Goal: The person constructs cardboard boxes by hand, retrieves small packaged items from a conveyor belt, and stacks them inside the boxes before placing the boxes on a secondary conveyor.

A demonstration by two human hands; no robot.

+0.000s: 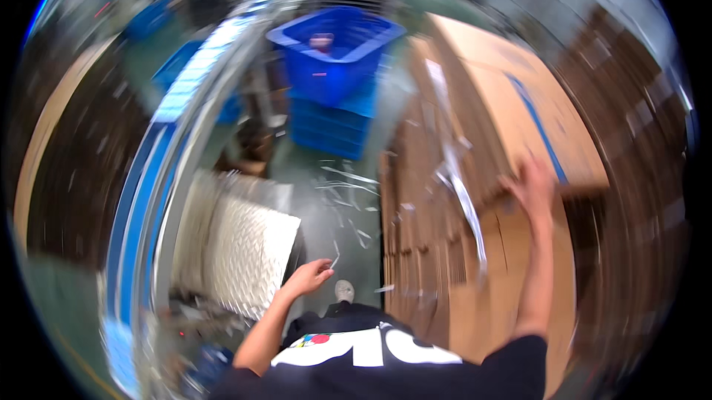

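Observation:
My right hand (532, 186) reaches over the stacked flat cardboard on the right, its fingers spread and blurred by motion. It is at the near end of a bundle of flattened cartons (512, 81) with a blue stripe on top; whether it touches the cardboard I cannot tell. My left hand (310, 278) is low in front of me, above the floor, with its fingers curled together. A thin whitish strip (336, 255) shows at its fingertips; I cannot make out whether the fingers hold it. A loose white strap (458, 177) lies along the cardboard stack.
A blue tub (334, 66) sits on stacked lighter blue crates (330, 126) ahead. White strap scraps (348, 185) litter the floor. A conveyor (141, 200) runs along the left, beside a pile of silvery-white sheets (245, 252). More brown cardboard (623, 81) is stacked at the far right.

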